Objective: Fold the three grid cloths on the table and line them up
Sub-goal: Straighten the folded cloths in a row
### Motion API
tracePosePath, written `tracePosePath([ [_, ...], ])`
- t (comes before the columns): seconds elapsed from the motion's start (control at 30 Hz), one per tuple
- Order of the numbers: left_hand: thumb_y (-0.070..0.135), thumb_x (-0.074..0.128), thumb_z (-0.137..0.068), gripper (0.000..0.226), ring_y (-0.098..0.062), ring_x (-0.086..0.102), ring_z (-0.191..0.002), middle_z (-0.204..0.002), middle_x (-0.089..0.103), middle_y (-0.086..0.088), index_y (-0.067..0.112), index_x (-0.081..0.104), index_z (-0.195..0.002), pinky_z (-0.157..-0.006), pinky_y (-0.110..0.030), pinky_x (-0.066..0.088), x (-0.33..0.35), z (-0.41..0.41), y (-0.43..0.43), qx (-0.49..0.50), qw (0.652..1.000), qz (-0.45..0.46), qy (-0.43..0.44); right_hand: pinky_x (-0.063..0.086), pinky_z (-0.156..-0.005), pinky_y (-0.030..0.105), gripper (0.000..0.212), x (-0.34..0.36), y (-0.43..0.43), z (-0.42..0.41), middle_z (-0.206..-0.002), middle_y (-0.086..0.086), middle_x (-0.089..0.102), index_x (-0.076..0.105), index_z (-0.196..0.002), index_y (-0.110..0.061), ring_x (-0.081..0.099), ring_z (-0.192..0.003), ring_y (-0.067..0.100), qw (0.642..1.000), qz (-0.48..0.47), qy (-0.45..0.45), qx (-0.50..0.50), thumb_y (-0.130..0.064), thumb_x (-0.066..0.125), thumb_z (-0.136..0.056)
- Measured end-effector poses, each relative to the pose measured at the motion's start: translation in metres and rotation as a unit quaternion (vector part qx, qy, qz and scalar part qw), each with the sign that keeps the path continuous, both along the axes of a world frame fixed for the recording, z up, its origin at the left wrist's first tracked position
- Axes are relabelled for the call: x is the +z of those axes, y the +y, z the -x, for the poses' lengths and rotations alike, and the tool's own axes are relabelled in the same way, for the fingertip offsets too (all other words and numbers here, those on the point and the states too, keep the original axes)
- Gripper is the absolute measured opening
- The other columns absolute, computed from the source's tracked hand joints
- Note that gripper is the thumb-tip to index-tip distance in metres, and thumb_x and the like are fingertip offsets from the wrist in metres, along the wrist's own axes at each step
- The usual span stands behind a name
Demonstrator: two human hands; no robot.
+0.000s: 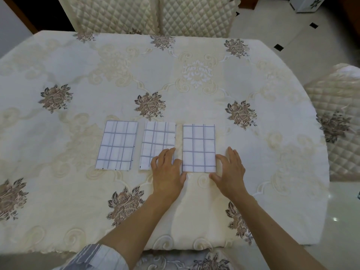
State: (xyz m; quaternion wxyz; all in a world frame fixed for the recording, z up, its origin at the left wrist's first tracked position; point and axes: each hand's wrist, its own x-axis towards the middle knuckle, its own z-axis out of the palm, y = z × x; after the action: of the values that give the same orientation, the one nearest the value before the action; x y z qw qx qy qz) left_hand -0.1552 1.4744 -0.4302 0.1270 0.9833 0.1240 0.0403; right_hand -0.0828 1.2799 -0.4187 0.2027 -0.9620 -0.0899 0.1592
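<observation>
Three white cloths with blue grid lines lie folded into upright rectangles, side by side in a row on the table. The left cloth (117, 145) lies untouched. My left hand (167, 172) lies flat with straight fingers over the near right corner of the middle cloth (157, 142), its thumb at the near left corner of the right cloth (199, 148). My right hand (230, 169) rests flat against the right cloth's near right corner, fingers straight, thumb at the cloth's near edge.
The table (78, 65) wears a cream cloth with brown flower motifs. Quilted chair backs stand at the far side (152, 14) and at the right (335, 121). A tiled floor (292, 30) shows at the right.
</observation>
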Motion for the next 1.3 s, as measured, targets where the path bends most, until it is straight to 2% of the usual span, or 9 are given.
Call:
tracePosePath([
  [0.2,0.041,0.076,-0.072,0.03,-0.025,0.037,-0.13,-0.137,0.051,-0.005,0.022,0.069,-0.095,-0.103,-0.046,0.026,0.002,0.002,0.004,-0.002,1.0,0.013,0.005,0.013,-0.115,0.047,0.058,0.0,0.002,0.001,-0.162,0.008,0.006,0.047,-0.132,-0.023,-0.002,-0.149,0.021,1.0,0.0,-0.007,-0.009,-0.029,0.073,-0.08],
  [0.4,0.043,0.084,-0.058,0.063,-0.029,0.039,-0.132,-0.14,0.048,-0.006,0.022,0.062,-0.113,-0.103,-0.049,0.028,0.023,0.02,0.049,0.017,0.999,0.032,0.002,0.02,-0.112,0.048,0.081,0.009,0.027,0.009,-0.158,0.01,0.02,0.05,-0.134,-0.019,0.01,-0.148,0.026,0.997,-0.046,-0.058,0.005,-0.045,0.084,-0.066],
  [0.5,0.044,0.086,-0.055,0.067,-0.031,0.04,-0.131,-0.14,0.047,-0.006,0.021,0.062,-0.113,-0.102,-0.05,0.028,0.026,0.036,0.084,0.031,0.999,0.014,0.007,0.022,-0.111,0.053,0.084,0.011,0.058,0.02,-0.157,0.013,0.024,0.052,-0.132,-0.017,0.014,-0.147,0.03,0.995,-0.068,-0.072,0.016,-0.046,0.086,-0.061],
  [0.63,0.043,0.084,-0.057,0.063,-0.031,0.035,-0.132,-0.142,0.044,-0.007,0.02,0.062,-0.112,-0.101,-0.051,0.026,0.026,0.048,0.12,0.041,0.999,0.001,0.032,0.01,-0.115,0.047,0.085,0.013,0.091,0.036,-0.161,0.008,0.009,0.044,-0.139,-0.021,-0.001,-0.149,0.023,0.996,-0.05,-0.058,0.038,-0.046,0.082,-0.067],
  [0.73,0.043,0.08,-0.058,0.055,-0.031,0.033,-0.134,-0.143,0.042,-0.007,0.02,0.064,-0.105,-0.102,-0.049,0.023,0.018,0.054,0.134,0.032,0.999,-0.006,0.043,0.008,-0.116,0.047,0.083,0.007,0.109,0.047,-0.162,0.006,0.003,0.041,-0.14,-0.022,-0.006,-0.149,0.022,0.998,-0.022,-0.041,0.039,-0.045,0.08,-0.07],
  [0.93,0.042,0.08,-0.062,0.036,-0.031,0.036,-0.132,-0.143,0.045,-0.008,0.02,0.071,-0.088,-0.101,-0.05,0.029,0.007,0.055,0.14,0.006,0.999,-0.002,0.031,0.01,-0.115,0.046,0.067,-0.001,0.125,0.061,-0.161,0.007,0.008,0.048,-0.129,-0.021,-0.003,-0.149,0.023,0.999,-0.019,-0.04,0.01,-0.034,0.08,-0.072],
  [1.13,0.039,0.078,-0.067,0.026,-0.028,0.036,-0.133,-0.143,0.046,-0.006,0.021,0.072,-0.085,-0.102,-0.048,0.028,0.004,0.051,0.135,-0.015,1.0,0.015,0.019,0.011,-0.115,0.047,0.06,0.003,0.129,0.059,-0.161,0.008,0.008,0.05,-0.127,-0.02,-0.001,-0.149,0.024,0.999,0.0,-0.042,-0.01,-0.032,0.078,-0.075],
  [1.3,0.035,0.076,-0.07,0.019,-0.025,0.037,-0.132,-0.141,0.049,-0.005,0.021,0.07,-0.082,-0.102,-0.046,0.027,0.004,0.047,0.134,-0.019,1.0,0.019,-0.004,0.012,-0.114,0.048,0.05,0.006,0.13,0.058,-0.16,0.012,0.011,0.053,-0.117,-0.017,0.0,-0.149,0.028,0.999,0.015,-0.037,-0.014,-0.034,0.076,-0.075],
])
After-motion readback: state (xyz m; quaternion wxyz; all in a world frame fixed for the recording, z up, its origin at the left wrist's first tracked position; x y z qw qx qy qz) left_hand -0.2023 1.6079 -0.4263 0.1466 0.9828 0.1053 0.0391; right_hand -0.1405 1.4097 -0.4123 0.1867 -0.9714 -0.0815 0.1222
